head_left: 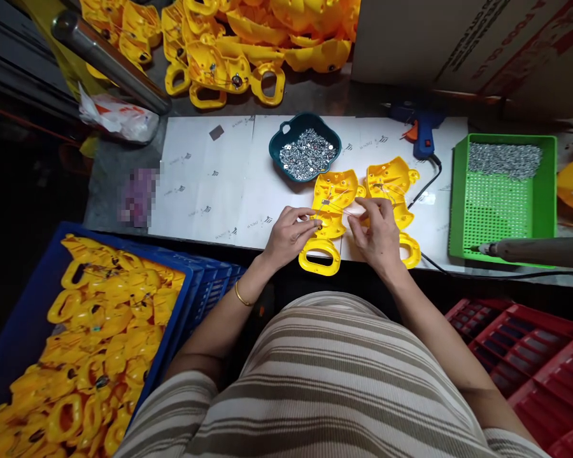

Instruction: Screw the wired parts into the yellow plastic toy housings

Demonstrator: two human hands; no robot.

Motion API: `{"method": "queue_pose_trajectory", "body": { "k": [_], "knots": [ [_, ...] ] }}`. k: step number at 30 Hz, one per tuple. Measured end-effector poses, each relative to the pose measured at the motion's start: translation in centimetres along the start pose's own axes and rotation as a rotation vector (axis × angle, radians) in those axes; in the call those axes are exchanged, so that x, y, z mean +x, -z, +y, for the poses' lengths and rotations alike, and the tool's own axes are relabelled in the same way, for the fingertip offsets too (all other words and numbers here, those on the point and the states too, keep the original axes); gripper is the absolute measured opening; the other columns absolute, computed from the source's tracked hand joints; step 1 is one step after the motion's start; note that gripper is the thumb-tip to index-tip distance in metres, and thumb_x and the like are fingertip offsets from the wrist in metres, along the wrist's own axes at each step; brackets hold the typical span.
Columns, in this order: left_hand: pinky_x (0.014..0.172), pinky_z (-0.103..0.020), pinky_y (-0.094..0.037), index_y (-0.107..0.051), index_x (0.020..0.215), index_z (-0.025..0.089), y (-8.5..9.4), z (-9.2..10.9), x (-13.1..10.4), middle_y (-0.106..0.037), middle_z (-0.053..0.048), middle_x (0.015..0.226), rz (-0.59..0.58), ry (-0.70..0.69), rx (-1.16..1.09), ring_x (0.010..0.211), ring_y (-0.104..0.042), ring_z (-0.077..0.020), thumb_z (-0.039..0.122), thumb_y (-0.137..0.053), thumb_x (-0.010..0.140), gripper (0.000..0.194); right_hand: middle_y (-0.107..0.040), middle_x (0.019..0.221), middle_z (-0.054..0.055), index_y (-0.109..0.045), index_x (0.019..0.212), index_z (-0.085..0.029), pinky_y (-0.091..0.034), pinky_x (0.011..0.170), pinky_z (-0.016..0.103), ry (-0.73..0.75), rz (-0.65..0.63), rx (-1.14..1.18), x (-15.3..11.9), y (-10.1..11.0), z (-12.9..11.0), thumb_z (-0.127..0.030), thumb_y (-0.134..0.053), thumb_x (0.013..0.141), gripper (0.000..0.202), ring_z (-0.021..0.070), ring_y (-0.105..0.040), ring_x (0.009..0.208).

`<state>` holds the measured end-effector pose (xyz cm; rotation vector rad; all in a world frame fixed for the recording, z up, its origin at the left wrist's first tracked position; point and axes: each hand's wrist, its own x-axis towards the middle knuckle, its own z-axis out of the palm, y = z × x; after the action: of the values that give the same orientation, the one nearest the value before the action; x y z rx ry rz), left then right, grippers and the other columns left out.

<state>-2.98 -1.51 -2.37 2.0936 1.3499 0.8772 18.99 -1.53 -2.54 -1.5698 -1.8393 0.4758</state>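
A yellow plastic shell half (335, 189) with a ring handle lies open side up at the table's front edge, thin wires and a small dark part inside it. My left hand (293, 235) is at its left side, thumb and fingertips pinched together over the lower part; what they grip is too small to make out. On the other side, my right hand (376, 232) pinches a thin wire that runs across the shell. Partly behind that hand lies a second yellow shell half (388, 178), also with wires in it.
A dark green bowl (277, 154) of small metal screws stands behind the shells. Farther right are a blue glue gun (424, 137) and a green basket (506, 219) holding metal pieces. Yellow shells (219, 67) pile up at the back. A blue crate (184, 299) of shells stands lower left.
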Motion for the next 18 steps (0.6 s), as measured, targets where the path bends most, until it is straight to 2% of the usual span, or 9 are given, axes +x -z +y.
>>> {"method": "queue_pose_trajectory", "body": {
  "k": [2, 4, 7, 10, 14, 18],
  "knots": [
    [0.084, -0.036, -0.053, -0.076, 0.093, 0.021, -0.3, 0.9, 0.5, -0.073, -0.008, 0.098, 0.020, 0.056, -0.124, 0.089, -0.064, -0.0180, 0.034, -0.061, 0.090, 0.020, -0.056, 0.118, 0.015, -0.057, 0.121, -0.021, -0.055, 0.079, 0.040, 0.049, 0.071, -0.011, -0.1, 0.4, -0.3, -0.035, -0.054, 0.091, 0.033, 0.0264, -0.060, 0.105],
    [0.079, -0.032, -0.054, -0.076, 0.093, 0.019, -0.9, 1.9, 1.0, -0.075, -0.007, 0.092, 0.078, 0.209, -0.314, 0.081, -0.066, -0.0168, 0.039, -0.065, 0.087, 0.024, -0.059, 0.112, 0.013, -0.058, 0.115, -0.022, -0.054, 0.083, 0.040, 0.110, 0.077, 0.023, -0.6, 0.7, -1.0, -0.033, -0.055, 0.092, 0.026, 0.0260, -0.059, 0.107],
    [0.065, -0.026, -0.054, -0.076, 0.093, 0.015, -1.7, 3.2, 1.5, -0.074, -0.005, 0.079, 0.160, 0.522, -0.617, 0.065, -0.064, -0.0126, 0.045, -0.074, 0.077, 0.035, -0.065, 0.100, 0.009, -0.056, 0.104, -0.023, -0.055, 0.075, 0.035, 0.143, 0.008, 0.117, -1.4, 0.8, -2.2, -0.033, -0.056, 0.092, 0.015, 0.0215, -0.063, 0.094],
    [0.057, -0.020, -0.049, -0.075, 0.089, 0.013, -2.0, 4.0, 1.8, -0.068, 0.000, 0.063, 0.156, 0.690, -0.836, 0.054, -0.057, -0.0073, 0.042, -0.080, 0.070, 0.035, -0.065, 0.101, 0.009, -0.055, 0.101, -0.024, -0.056, 0.073, 0.032, 0.126, -0.009, 0.190, -1.9, 0.5, -2.8, -0.033, -0.056, 0.092, 0.013, 0.0201, -0.063, 0.095],
    [0.055, -0.017, -0.048, -0.074, 0.079, 0.013, -2.0, 4.4, 1.7, -0.066, 0.001, 0.060, 0.120, 0.747, -0.978, 0.053, -0.056, -0.0056, 0.040, -0.081, 0.068, 0.030, -0.065, 0.099, 0.006, -0.059, 0.103, -0.023, -0.058, 0.075, 0.029, 0.088, -0.073, 0.360, -1.9, -0.4, -2.6, -0.029, -0.055, 0.092, 0.013, 0.0159, -0.065, 0.088],
    [0.070, -0.022, -0.055, -0.076, 0.087, 0.015, -2.0, 4.4, 1.3, -0.074, -0.002, 0.082, 0.148, 0.662, -0.935, 0.070, -0.066, -0.0104, 0.038, -0.083, 0.066, 0.032, -0.068, 0.096, 0.004, -0.059, 0.104, -0.021, -0.060, 0.068, 0.026, -0.150, -0.129, 0.669, -1.6, -0.9, -2.1, -0.036, -0.063, 0.087, 0.023, 0.0121, -0.067, 0.072]
  ]
}}
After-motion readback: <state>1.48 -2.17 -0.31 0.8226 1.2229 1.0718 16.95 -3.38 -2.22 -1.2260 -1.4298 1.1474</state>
